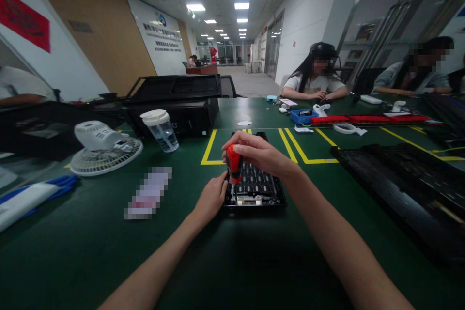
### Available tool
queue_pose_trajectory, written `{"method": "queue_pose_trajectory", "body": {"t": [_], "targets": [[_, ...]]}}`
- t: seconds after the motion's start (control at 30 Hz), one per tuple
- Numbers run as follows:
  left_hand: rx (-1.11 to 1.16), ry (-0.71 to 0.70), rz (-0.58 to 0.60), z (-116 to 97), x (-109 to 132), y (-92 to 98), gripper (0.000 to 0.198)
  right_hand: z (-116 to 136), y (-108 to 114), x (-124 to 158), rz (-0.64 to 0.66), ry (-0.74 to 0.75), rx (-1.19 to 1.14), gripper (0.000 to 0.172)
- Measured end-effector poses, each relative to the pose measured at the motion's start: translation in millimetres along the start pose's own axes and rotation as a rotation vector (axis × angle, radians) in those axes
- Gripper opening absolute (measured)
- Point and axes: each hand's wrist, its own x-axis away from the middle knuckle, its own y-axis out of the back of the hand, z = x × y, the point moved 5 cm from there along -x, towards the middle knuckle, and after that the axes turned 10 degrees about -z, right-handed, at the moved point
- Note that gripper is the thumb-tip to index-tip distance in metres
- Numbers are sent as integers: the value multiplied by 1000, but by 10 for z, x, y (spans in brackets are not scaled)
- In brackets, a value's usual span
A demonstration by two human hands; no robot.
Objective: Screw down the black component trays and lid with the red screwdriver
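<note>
My right hand (256,151) is wrapped round the handle of a red and black screwdriver (234,159), held upright with its shaft pointing down. Below it lies a black rectangular casing (258,181) with rows of dark cells and a pale metallic strip along its near end. The screwdriver's tip is over the casing's left part; I cannot tell exactly what it touches. At the casing's left edge, my left hand (212,196) grips the side, its fingertips partly hidden.
Left on the green table (174,261) are a white fan (105,147), a lidded cup (162,131), a blurred lilac item (148,193) and black boxes (181,116). Long black panels (395,193) lie right. Across sit co-workers (316,75), near a blue tray (303,116).
</note>
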Motion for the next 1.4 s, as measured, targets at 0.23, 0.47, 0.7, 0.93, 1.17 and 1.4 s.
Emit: {"method": "queue_pose_trajectory", "body": {"t": [0.23, 0.47, 0.7, 0.93, 1.17, 1.4], "targets": [[2, 6, 2, 20, -2, -13, 29, 38, -14, 4, -2, 15, 6, 16], [9, 5, 0, 21, 1, -12, 29, 51, -24, 10, 12, 34, 11, 16], [-1, -6, -12, 17, 4, -1, 28, 65, -29, 13, -2, 39, 18, 15], [8, -6, 2, -21, -1, 22, 28, 74, -28, 14, -24, 45, 44, 17], [6, -1, 1, -20, 0, 21, 28, 107, -38, 23, -27, 64, 82, 17], [13, -8, 1, -20, 8, 15, 29, 122, -46, 22, -28, 73, 77, 16]]}}
